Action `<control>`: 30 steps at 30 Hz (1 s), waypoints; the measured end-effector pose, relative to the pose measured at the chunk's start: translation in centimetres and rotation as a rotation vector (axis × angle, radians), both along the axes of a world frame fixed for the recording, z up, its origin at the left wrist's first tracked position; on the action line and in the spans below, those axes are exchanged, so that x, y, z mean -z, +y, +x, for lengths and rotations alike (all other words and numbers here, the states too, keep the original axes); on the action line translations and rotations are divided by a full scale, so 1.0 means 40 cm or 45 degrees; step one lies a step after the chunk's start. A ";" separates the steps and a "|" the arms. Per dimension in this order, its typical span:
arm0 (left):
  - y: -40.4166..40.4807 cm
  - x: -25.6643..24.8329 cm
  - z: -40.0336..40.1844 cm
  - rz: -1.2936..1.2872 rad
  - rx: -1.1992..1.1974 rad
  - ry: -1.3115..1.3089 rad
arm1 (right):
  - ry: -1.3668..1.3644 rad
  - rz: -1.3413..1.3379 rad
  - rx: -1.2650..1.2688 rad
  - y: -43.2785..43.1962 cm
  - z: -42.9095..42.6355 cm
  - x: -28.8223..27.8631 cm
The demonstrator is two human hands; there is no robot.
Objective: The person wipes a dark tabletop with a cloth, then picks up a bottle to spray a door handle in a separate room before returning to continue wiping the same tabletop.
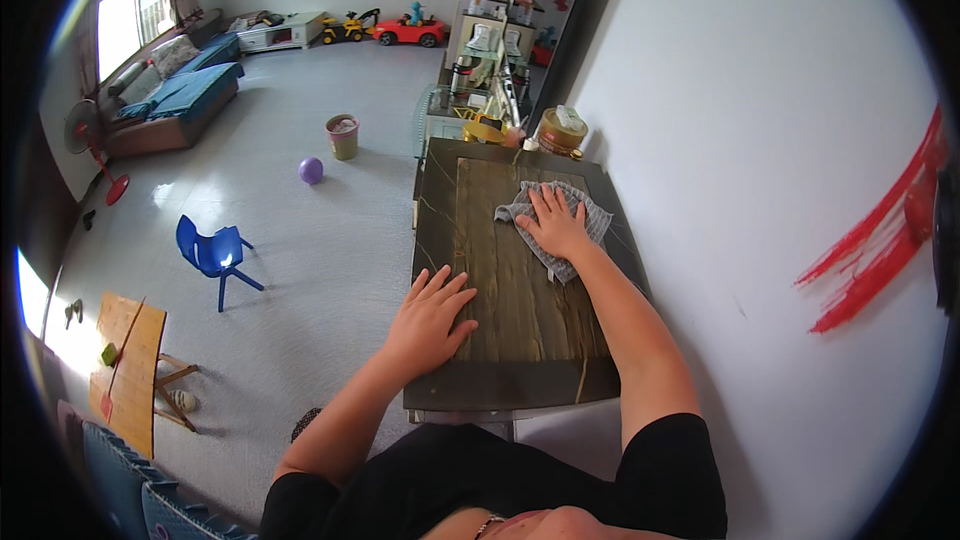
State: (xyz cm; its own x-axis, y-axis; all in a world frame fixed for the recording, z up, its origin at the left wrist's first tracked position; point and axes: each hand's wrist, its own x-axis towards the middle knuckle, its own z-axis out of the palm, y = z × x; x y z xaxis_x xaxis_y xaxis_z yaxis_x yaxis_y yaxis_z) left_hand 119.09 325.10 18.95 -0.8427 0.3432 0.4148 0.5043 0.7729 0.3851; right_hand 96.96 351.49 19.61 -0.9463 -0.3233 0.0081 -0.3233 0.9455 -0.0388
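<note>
A dark cabinet top (pixel 517 382) with a brown, wood-like streaked panel lies before me. My right hand (pixel 559 225) presses flat, fingers spread, on a grey patterned cloth (pixel 596 219) at the far right part of the top. The cloth is spread out with uneven edges, and a small white tag shows at its near edge. Resting palm down at the left edge of the same top, my left hand (pixel 431 319) has its fingers apart and holds nothing.
Behind the top stand a round container (pixel 562 131), a gold-coloured lid (pixel 484 133) and a tall dark-framed mirror (pixel 551 22). A white wall (pixel 735 165) borders the right side. On the floor at left are a blue chair (pixel 217 249), a purple ball (pixel 310 171) and a bin (pixel 343 141).
</note>
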 end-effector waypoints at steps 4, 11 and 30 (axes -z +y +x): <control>-0.011 -0.017 0.013 0.059 0.000 -0.064 | 0.031 -0.037 0.036 -0.050 -0.116 0.003; -0.025 -0.045 0.036 0.020 0.001 -0.099 | 0.084 -0.108 0.085 -0.104 -0.195 -0.004; 0.016 0.026 -0.084 0.083 0.011 0.033 | 0.017 -0.089 -0.205 0.028 0.261 0.025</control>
